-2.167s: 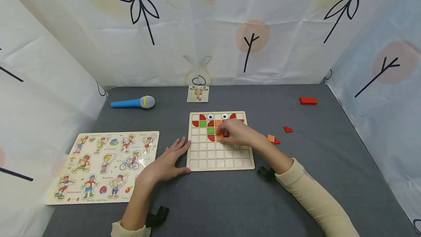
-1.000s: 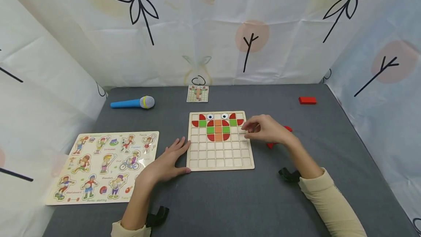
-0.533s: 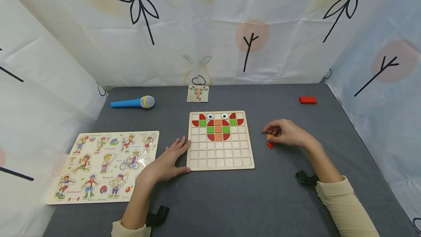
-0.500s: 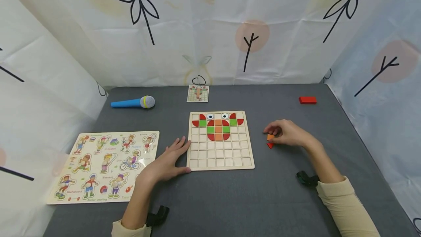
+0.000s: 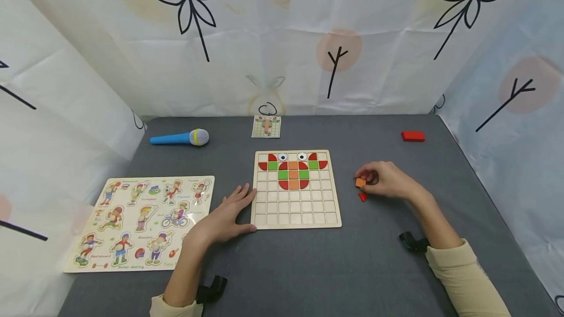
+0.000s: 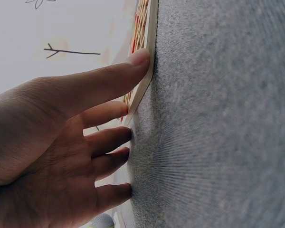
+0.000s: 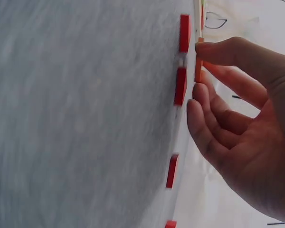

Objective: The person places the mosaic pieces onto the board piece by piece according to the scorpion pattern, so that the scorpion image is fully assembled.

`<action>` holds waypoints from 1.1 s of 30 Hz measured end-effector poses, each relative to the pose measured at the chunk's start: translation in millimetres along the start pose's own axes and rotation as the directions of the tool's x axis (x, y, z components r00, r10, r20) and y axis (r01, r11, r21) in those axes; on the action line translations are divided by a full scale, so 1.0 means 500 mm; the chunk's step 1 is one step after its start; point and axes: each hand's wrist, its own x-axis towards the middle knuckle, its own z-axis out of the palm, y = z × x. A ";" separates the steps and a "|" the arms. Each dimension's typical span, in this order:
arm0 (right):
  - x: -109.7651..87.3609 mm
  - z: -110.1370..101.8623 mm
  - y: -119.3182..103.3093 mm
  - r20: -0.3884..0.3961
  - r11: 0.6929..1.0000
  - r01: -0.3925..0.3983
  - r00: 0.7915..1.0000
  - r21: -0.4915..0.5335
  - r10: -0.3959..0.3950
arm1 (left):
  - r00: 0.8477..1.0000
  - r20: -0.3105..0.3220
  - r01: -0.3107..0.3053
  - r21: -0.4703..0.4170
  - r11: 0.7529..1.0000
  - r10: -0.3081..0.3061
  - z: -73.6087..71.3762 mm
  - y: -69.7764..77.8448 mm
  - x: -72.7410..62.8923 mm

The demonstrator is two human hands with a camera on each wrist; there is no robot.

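Note:
A square wooden grid board (image 5: 295, 208) lies mid-table, with red, green and orange tiles and two eye tiles in its upper rows. My left hand (image 5: 220, 216) rests at its left side, fingers spread; in the left wrist view the thumb (image 6: 140, 58) touches the board's edge (image 6: 151, 33). To the right of the board, my right hand (image 5: 387, 179) pinches an orange square tile (image 5: 360, 183) between thumb and fingers, as the right wrist view shows for the tile (image 7: 198, 71). Just below it lies a red piece (image 5: 363, 197). Several red pieces (image 7: 180, 86) appear beside the hand there.
A small pattern card (image 5: 266, 126) sits behind the board. To the back left is a blue toy microphone (image 5: 176, 138); a sports-figure puzzle board (image 5: 132, 229) lies at the left, partly behind the left forearm. At the back right stands a red block (image 5: 412, 136).
My right hand has left the board, moved right to the loose pieces and taken hold of an orange tile, now tilted up off the red piece. The left hand stays put.

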 end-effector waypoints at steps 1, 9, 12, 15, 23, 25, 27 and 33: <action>0.001 0.002 -0.002 -0.010 1.000 0.006 1.000 0.007 -0.006 | 1.000 0.000 0.001 -0.001 1.000 -0.001 0.000 0.001 0.000; 0.026 0.032 -0.043 -0.044 0.992 0.072 0.997 0.106 -0.068 | 1.000 -0.006 0.000 0.002 1.000 0.000 0.001 -0.003 0.002; 0.039 0.047 -0.058 -0.047 0.985 0.106 0.994 0.137 -0.101 | 1.000 -0.006 0.001 0.000 1.000 -0.001 0.000 0.000 0.000; 0.053 0.062 -0.077 -0.032 0.977 0.140 0.990 0.162 -0.137 | 1.000 -0.006 0.000 0.001 1.000 0.000 -0.001 0.001 -0.001; 0.092 0.095 -0.130 0.039 0.955 0.198 0.977 0.220 -0.211 | 1.000 -0.007 -0.019 -0.021 1.000 0.019 0.002 -0.008 0.001; 0.101 0.103 -0.144 0.056 0.950 0.215 0.971 0.226 -0.233 | 0.999 -0.019 -0.029 -0.033 0.999 0.029 0.008 -0.020 0.005; 0.110 0.110 -0.156 0.072 0.943 0.239 0.962 0.233 -0.262 | 0.999 -0.034 -0.042 -0.031 0.999 0.041 0.017 -0.035 0.011; 0.134 0.128 -0.186 0.114 0.939 0.277 0.946 0.205 -0.304 | 0.995 -0.061 -0.084 -0.025 0.996 0.082 0.031 -0.064 0.022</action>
